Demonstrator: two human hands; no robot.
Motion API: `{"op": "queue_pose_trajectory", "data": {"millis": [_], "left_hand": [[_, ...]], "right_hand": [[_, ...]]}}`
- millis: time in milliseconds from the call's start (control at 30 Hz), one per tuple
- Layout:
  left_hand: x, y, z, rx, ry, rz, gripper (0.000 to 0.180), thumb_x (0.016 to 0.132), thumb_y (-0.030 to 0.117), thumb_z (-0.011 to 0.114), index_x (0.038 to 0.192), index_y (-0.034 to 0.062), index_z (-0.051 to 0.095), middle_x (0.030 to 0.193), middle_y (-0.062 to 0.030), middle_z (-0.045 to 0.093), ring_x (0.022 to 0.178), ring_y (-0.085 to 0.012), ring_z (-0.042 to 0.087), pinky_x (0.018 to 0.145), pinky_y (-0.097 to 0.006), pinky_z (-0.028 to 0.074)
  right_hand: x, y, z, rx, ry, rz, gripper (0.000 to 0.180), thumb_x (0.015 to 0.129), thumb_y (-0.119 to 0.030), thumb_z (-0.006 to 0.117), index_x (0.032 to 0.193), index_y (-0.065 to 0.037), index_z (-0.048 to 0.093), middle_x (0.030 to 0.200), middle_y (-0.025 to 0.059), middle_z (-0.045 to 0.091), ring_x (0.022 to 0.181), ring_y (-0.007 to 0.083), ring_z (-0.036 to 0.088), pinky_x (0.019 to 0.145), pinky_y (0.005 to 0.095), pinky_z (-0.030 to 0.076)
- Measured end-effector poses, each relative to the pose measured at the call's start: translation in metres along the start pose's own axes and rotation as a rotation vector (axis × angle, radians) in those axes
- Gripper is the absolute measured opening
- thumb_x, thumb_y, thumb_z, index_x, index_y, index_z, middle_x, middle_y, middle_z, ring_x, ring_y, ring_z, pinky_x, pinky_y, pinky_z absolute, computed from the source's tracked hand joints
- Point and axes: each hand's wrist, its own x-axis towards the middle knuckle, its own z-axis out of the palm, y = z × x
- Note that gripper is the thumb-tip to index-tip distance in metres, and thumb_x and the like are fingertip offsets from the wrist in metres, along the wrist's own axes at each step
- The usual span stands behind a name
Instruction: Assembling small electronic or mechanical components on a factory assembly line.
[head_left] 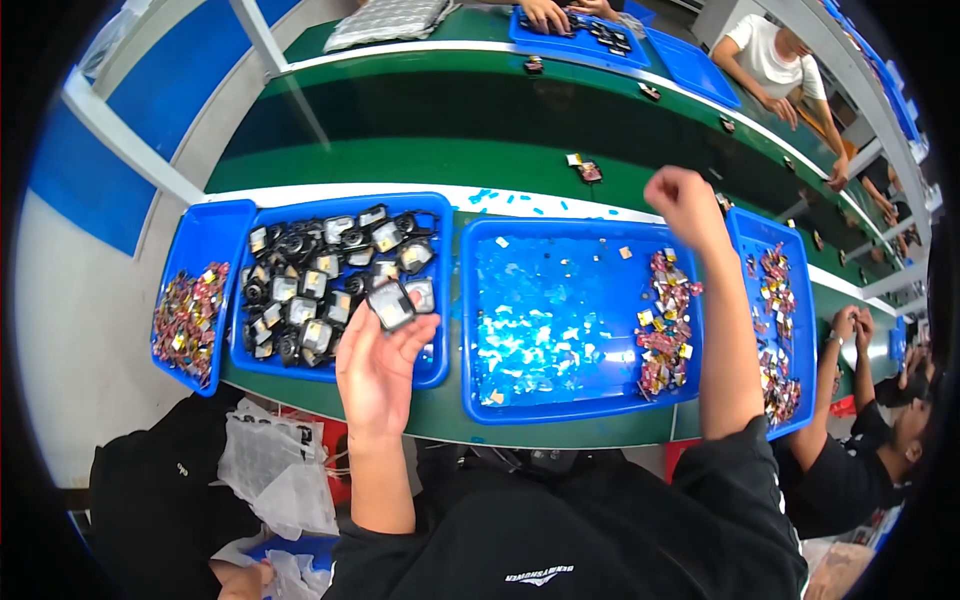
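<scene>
Four blue trays lay side by side on the green surface [400, 160] before me: a narrow tray [215, 235] of small coloured parts at far left, a tray of black modules [440, 300], a wide tray [480, 330] with bluish scraps and a heap of red-and-yellow pieces [665, 325], and another tray [800, 300] at right. My left hand [378, 365] hovered over the modules tray's near edge, its grip pinching one square black module [391, 305] at the fingertips. My right hand [683, 200], grip curled into a fist, was raised beyond the wide tray; whether it held anything I cannot tell.
</scene>
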Motion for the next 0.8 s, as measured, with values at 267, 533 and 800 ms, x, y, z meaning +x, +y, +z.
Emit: {"op": "queue_pose_trajectory", "data": {"millis": [267,533,800], "left_hand": [[-0.006,-0.026,0.028,0.079,-0.153,-0.104,0.032,0.097,0.007,0.046,0.128,0.0026,0.038,0.11,-0.0272,0.062,0.094,-0.0373,0.069,0.082,-0.04,0.06],[-0.011,-0.038,0.037,0.425,-0.253,0.011,0.045,0.096,0.007,0.052,0.14,0.0094,0.041,0.117,-0.0129,0.058,0.085,-0.0102,0.055,0.062,-0.021,0.048],[-0.005,-0.04,0.099,0.776,-0.634,0.054,0.029,0.085,0.006,0.071,0.113,0.0055,0.066,0.091,-0.0048,0.063,0.091,-0.0131,0.061,0.075,-0.026,0.05]], "right_hand": [[-0.095,-0.005,-0.014,-0.351,-0.179,0.015,0.014,0.075,-0.012,0.073,0.087,-0.006,0.068,0.087,0.012,0.066,0.083,0.0321,0.065,0.074,0.0426,0.052],[-0.115,-0.012,-0.018,-0.21,0.318,-0.089,0.009,0.089,-0.001,0.057,0.091,0.0,0.065,0.088,0.0175,0.064,0.083,0.038,0.062,0.073,0.0431,0.049],[-0.141,-0.093,-0.03,0.71,-0.137,0.091,0.008,0.088,0.004,0.061,0.095,0.004,0.066,0.087,0.0057,0.065,0.079,0.0085,0.059,0.071,0.0225,0.048]]}}
